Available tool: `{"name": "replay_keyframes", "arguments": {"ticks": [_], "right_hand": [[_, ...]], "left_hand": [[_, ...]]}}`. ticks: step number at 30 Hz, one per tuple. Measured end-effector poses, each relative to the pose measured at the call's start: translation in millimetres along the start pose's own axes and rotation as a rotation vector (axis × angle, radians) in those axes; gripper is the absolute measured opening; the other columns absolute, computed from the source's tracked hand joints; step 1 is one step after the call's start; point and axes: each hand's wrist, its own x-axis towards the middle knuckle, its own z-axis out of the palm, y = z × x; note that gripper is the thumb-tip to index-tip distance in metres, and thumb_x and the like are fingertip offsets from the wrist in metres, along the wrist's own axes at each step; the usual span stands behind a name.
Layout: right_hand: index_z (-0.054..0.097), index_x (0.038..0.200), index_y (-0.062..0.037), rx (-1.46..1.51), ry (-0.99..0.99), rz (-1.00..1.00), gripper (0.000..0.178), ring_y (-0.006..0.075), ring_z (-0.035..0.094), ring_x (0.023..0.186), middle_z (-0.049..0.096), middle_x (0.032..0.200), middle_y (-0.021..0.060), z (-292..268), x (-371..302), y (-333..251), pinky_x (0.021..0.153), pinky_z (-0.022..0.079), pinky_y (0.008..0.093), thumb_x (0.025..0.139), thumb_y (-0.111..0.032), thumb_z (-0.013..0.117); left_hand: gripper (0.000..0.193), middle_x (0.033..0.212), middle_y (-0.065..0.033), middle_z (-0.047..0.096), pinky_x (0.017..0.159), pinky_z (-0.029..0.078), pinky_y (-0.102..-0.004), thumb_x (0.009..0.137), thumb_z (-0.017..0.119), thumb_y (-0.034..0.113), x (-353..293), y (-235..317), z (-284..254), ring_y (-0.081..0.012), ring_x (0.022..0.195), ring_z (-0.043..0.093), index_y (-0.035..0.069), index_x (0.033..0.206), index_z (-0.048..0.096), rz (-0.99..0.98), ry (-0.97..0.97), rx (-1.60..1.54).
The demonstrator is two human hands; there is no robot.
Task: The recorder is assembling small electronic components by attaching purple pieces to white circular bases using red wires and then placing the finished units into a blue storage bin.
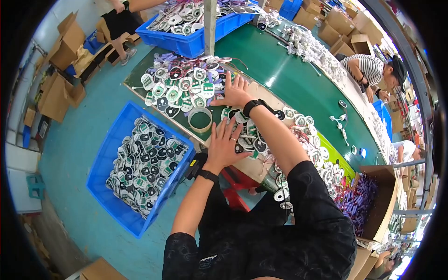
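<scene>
Two hands are spread wide, palms down, and neither one seems to hold anything. The left hand (225, 143) is over round white discs (252, 128) on the counter (267, 95); the right hand (234, 92) is at the edge of a larger disc pile (173, 93). I judge each disc light and stiff, but its green board (208, 88) rather fragile, so the rim is the better hold. Near both hands lies a tape roll (190, 122); farther left, a blue bin (103, 163) contains more discs.
</scene>
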Motion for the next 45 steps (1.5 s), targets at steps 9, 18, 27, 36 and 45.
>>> {"name": "replay_keyframes", "arguments": {"ticks": [9,18,27,36,45], "right_hand": [[-0.001,0.159,0.0053,0.044,0.001,-0.052,0.157,0.0579,0.000,0.150,0.007,0.157,0.0466,1,23,-1,0.117,0.001,0.0652,0.057,-0.088,0.073],[-0.001,0.162,-0.0052,0.092,-0.104,-0.067,0.157,0.0508,0.004,0.153,0.005,0.163,0.0370,-16,17,9,0.120,0.006,0.0636,0.053,-0.088,0.076],[0.030,0.159,-0.0133,-0.047,0.011,-0.154,0.089,0.0471,0.015,0.153,0.017,0.166,0.0247,-54,-19,23,0.124,0.016,0.0533,0.091,-0.060,0.063],[0.063,0.131,-0.0041,0.384,0.134,-0.272,0.045,0.0333,0.065,0.112,0.067,0.123,0.0188,-159,-206,30,0.096,0.051,0.0408,0.097,-0.033,0.066],[0.065,0.128,-0.0023,0.478,0.162,-0.315,0.040,0.0355,0.067,0.106,0.069,0.117,0.0176,-188,-476,23,0.091,0.053,0.0401,0.091,-0.016,0.072]], "left_hand": [[0.103,0.161,-0.0144,0.033,0.121,0.015,-0.0619,0.074,0.069,0.075,2,0,1,-0.0369,0.150,0.027,0.013,0.152,0.043,0.007,-0.019,0.043],[0.101,0.161,-0.0124,0.035,0.121,0.015,-0.0603,0.074,0.069,0.074,-4,3,1,-0.0347,0.150,0.027,0.014,0.151,0.046,0.003,-0.003,0.083],[0.096,0.159,-0.0117,0.037,0.120,0.018,-0.0600,0.075,0.072,0.071,4,-2,6,-0.0350,0.148,0.031,0.013,0.148,0.048,0.032,0.038,0.048],[0.098,0.158,-0.0116,0.038,0.120,0.020,-0.0601,0.070,0.082,0.060,-3,0,10,-0.0352,0.146,0.034,0.012,0.148,0.047,0.071,0.035,-0.026],[0.101,0.164,-0.0200,0.026,0.121,0.017,-0.0590,0.084,0.073,0.057,2,-6,18,-0.0404,0.152,0.021,-0.002,0.154,0.031,0.123,0.019,0.042]]}}
